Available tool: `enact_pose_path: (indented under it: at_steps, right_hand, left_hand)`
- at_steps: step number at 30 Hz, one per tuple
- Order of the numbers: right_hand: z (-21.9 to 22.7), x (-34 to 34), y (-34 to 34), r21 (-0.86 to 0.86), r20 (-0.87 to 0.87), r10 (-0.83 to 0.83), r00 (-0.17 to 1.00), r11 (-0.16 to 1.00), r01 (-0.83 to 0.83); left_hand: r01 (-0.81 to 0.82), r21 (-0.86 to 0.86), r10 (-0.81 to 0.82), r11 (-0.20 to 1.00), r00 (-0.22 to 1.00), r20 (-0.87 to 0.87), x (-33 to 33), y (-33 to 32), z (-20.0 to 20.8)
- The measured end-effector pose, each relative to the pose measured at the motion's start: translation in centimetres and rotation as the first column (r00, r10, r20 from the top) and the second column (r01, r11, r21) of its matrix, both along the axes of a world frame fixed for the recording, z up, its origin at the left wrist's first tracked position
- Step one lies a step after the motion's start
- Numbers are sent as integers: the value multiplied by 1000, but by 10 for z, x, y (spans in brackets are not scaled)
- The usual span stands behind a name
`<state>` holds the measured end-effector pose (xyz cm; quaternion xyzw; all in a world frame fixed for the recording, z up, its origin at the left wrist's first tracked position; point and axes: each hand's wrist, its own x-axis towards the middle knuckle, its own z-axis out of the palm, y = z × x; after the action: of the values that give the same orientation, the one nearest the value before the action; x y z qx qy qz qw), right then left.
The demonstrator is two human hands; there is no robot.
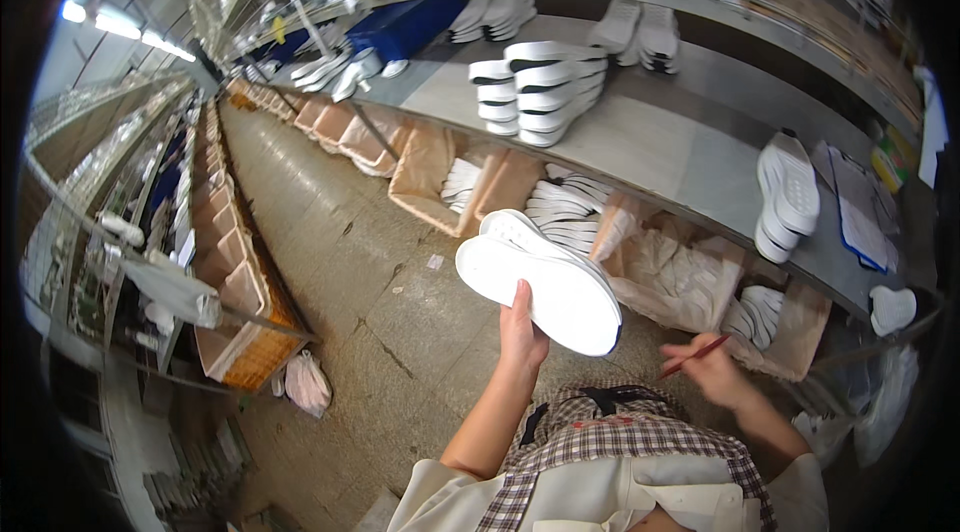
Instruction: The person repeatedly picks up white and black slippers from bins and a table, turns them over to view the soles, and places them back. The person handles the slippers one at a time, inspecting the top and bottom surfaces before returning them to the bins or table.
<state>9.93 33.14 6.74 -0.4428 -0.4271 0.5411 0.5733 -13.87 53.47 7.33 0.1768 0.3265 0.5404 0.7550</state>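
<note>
My left hand [523,329] grips white shoe soles [545,290], held up in front of me. At least two are pressed together: the nearest shows its smooth pale face, and a ridged one shows behind it. My thumb lies across the near face, while the other fingers are hidden behind. Lower right, my right hand [710,372] is closed around a thin dark red stick [695,356], perhaps a pen or a small brush; its tip points to the left. This hand is slightly blurred and touches nothing else.
Stacked white soles [545,92] stand on a long grey bench [660,147]. More soles [787,194] and a clipboard [860,212] lie at its right. Lined baskets [670,277] with soles sit underneath. Across the aisle, a basket row [245,302] runs along shelving; a pinkish bag [306,384] lies beside it.
</note>
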Motion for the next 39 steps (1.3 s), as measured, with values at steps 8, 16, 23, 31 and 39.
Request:
enact_pose_path:
  at_steps: [8,16,23,31,39]
  right_hand:
    - [-52,-124,108,-400,501,759,416,630,-666]
    - [-127,-231,182,-805,540,678,-499,243,-541]
    - [-142,-291,180,-859,508,628,-589,416,-298]
    - [7,-295,249,-383,815,541,209,773,-506]
    - [87,-300,285,340,560,138,817,861,-378]
  left_hand:
    - [-216,28,215,976,976,40,-116,29,16]
    - [-334,45,331,942,941,65,-222,67,25]
    - [-287,47,280,957,953,119,-274,96,23]
    - [-97,-40,105,994,936,335,-270,118,3]
    - [154,-254,22,955,817,577,-214,112,13]
